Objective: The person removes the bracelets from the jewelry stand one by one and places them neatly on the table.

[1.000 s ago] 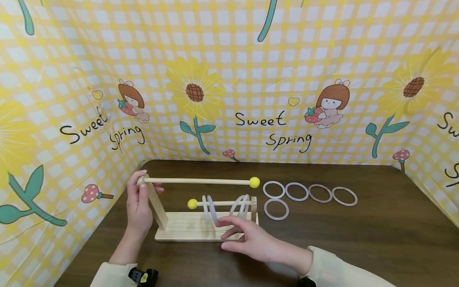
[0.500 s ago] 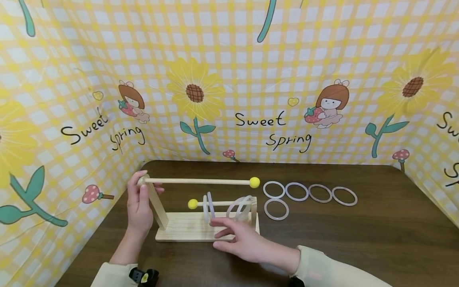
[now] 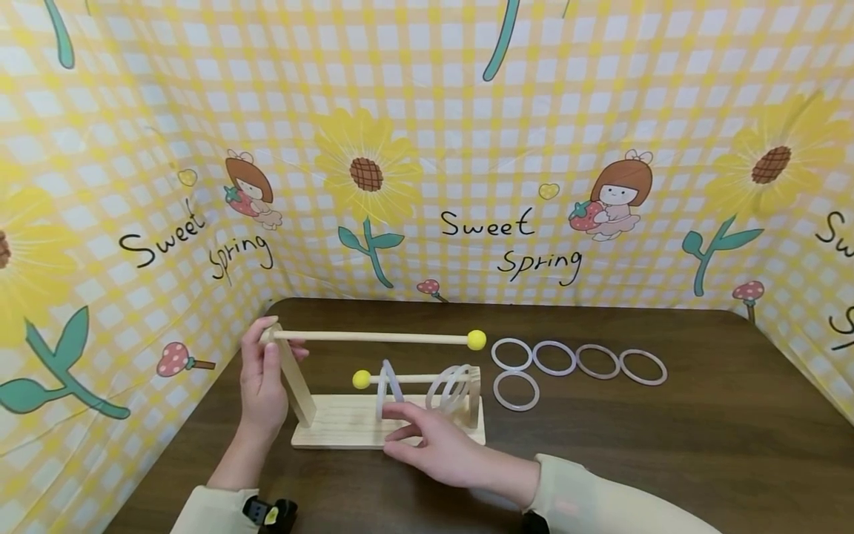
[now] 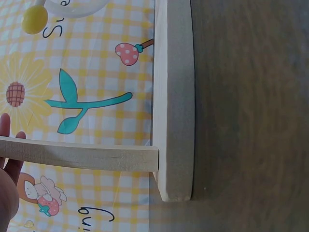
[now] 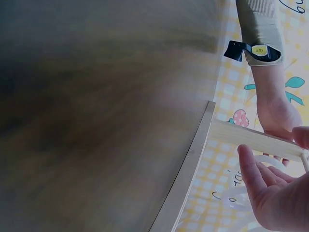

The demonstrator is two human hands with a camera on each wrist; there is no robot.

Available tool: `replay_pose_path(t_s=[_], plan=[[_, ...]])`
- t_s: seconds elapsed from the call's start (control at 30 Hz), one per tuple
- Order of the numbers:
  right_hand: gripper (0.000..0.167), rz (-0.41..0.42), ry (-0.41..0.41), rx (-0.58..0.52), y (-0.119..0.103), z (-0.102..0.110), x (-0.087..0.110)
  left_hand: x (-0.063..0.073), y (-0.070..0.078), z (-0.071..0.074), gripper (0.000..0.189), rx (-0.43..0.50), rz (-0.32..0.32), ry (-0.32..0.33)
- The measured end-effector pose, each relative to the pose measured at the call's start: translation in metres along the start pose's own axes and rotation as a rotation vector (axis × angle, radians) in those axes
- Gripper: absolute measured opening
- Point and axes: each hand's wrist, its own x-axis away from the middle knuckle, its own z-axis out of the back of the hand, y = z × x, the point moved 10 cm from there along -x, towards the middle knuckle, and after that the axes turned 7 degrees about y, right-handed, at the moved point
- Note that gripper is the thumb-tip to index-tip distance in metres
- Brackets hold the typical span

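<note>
My left hand (image 3: 263, 389) grips the top of the tall left post (image 3: 296, 382) of a wooden ring stand, thumb in front and fingers behind. The upper rod (image 3: 373, 337) ends in a yellow ball (image 3: 477, 340) and bears no rings. On the lower rod (image 3: 416, 379) hang two pale rings (image 3: 382, 397) near its yellow ball (image 3: 362, 380), leaning together at the top. Several more rings (image 3: 437, 382) hang by the short right post (image 3: 474, 397). My right hand (image 3: 440, 449) is beside the left pair, index finger and thumb apart; contact is unclear. In the right wrist view its thumb (image 5: 247, 157) is extended.
Several pale rings (image 3: 516, 391) lie flat on the dark wooden table (image 3: 667, 445), right of the stand. The stand's flat base (image 3: 340, 423) rests on the table. A patterned yellow checked cloth (image 3: 427, 148) walls off the back and sides.
My right hand has moved left along the lower rod. The two rings by the ball have shifted and now tilt toward each other. My left hand keeps its grip on the post.
</note>
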Motion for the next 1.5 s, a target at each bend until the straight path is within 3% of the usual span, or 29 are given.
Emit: replay_pose_path(t_s=[0.2,0.43,0.73,1.0,1.5], plan=[[0.029,0.015,0.057,0.035,-0.005,0.001,-0.005,0.0,-0.001,-0.001,0.033,0.002,0.0,-0.004],[0.021,0.057,0.133,0.183,-0.012,0.003,-0.011,0.0,0.0,0.0,0.033,0.008,0.0,0.003],[0.01,0.093,0.253,0.274,-0.016,0.007,-0.016,0.002,0.002,0.0,0.033,0.028,-0.01,0.01],[0.008,0.09,0.274,0.298,-0.023,0.007,-0.018,0.001,0.003,0.0,0.033,0.015,-0.015,0.007],[0.008,0.106,0.264,0.19,-0.032,0.0,-0.029,0.0,0.004,-0.001,0.033,0.009,-0.023,-0.005]])
